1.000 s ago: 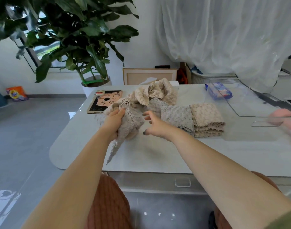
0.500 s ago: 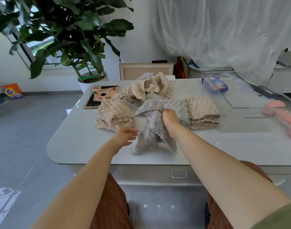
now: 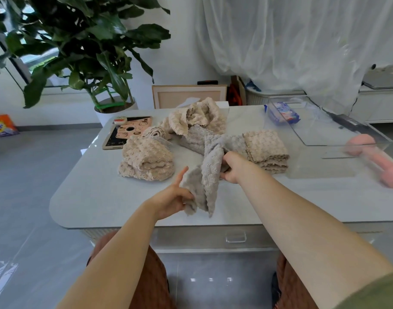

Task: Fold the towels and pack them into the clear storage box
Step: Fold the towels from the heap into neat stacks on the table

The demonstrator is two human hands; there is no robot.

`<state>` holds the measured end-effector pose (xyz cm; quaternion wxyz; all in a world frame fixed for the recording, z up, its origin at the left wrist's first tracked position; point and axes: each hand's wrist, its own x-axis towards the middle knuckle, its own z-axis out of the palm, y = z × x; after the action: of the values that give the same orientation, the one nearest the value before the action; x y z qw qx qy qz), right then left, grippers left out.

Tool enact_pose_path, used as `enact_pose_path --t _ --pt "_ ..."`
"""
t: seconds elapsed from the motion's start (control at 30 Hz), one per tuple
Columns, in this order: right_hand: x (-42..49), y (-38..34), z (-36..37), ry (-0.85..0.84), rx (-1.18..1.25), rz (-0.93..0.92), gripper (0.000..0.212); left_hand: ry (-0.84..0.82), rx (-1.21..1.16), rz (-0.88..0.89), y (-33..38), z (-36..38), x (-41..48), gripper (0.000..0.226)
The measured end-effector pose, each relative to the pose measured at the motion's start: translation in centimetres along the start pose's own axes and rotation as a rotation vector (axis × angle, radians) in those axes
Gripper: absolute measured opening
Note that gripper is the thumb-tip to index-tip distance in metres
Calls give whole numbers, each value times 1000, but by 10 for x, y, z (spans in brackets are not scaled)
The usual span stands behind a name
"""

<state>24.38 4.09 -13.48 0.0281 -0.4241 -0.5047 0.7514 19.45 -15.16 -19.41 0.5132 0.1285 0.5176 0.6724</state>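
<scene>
Left grip and right grip both pinch the grey towel; tugging could drag the folded stack just beyond the right grip.

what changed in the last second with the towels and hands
The left hand put the beige towel down and now grips the grey towel; the right hand grabbed it and pulled it nearer. The folded stack and clear box stayed put.

The orange bag on the floor at far left bears a round logo that looks like "Tide", though blurred. The blue packet toward the far right of the bench carries white and pink print too small to read
</scene>
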Motion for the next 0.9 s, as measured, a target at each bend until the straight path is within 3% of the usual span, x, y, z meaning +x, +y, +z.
enact_pose_path --t 0.1,0.2,0.27,0.33,0.47,0.53,0.6,0.67,0.77,0.83,0.9 --pt "2 9 0 -43 -222 25 30 64 130 -34 2 0 1 81" --pt "5 12 -3 -42 -324 -9 26 292 490 120 3 -2 6 39" --pt "5 10 -6 5 -344 -48 23 383 459 153 6 -4 7 19" --pt "8 9 -12 59 -370 -101 24 379 241 115 10 -3 8 14" --pt "7 9 -22 5 -319 -29 22 456 -452 -107 12 -2 11 35" --pt "2 8 -27 -97 -275 77 15 409 -565 -237 7 -4 12 38" --pt "0 7 -30 -122 -310 134 8 375 -470 -313 2 -8 11 36" --pt "1 2 -33 -48 -336 103 30 325 -308 -286 2 -9 6 38" --pt "7 -1 -33 38 -207 26 36 156 -88 -237 10 -2 -10 65" --pt "8 1 -32 -15 -136 20 43 66 39 -208 14 0 -16 62" --pt "9 3 -31 -98 -52 -1 42 -20 129 -195 15 0 -15 74"
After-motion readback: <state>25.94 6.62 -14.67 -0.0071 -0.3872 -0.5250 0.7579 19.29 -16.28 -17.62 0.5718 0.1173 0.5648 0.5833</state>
